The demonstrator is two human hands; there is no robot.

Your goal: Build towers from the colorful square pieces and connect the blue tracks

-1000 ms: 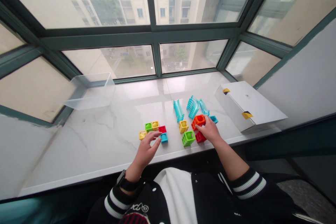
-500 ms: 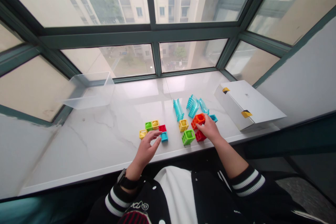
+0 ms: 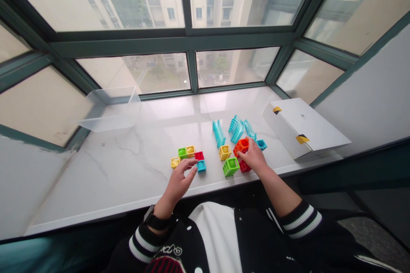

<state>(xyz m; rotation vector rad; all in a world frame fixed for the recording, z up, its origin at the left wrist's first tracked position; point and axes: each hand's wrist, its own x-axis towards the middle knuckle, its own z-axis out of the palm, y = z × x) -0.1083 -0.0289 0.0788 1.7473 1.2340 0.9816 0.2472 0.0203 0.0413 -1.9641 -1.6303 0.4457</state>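
My right hand (image 3: 255, 157) has its thumb and fingers closed round an orange toy block (image 3: 241, 147). A red block (image 3: 245, 166) is partly hidden beneath that hand. Close by are a green block (image 3: 231, 166) and a yellow block (image 3: 224, 152). My left hand (image 3: 181, 179) hovers with thumb and fingers apart beside a cluster of small blocks. In that cluster I see a blue block (image 3: 201, 166), a red block (image 3: 199, 155), a green block (image 3: 182, 152) and two yellow ones, one at the back (image 3: 190, 151) and one at the left (image 3: 175, 162).
Behind the blocks lie clear turquoise track pieces: a straight one (image 3: 218, 133), a curved one (image 3: 236, 129) and a smaller one (image 3: 250, 129). Another blue block (image 3: 262, 144) is to their right. A clear plastic bin (image 3: 110, 123) and a white box (image 3: 307, 128) flank the marble sill.
The whole view has shifted very slightly. Both hands keep nearly the same pose, the right one still on the orange block.
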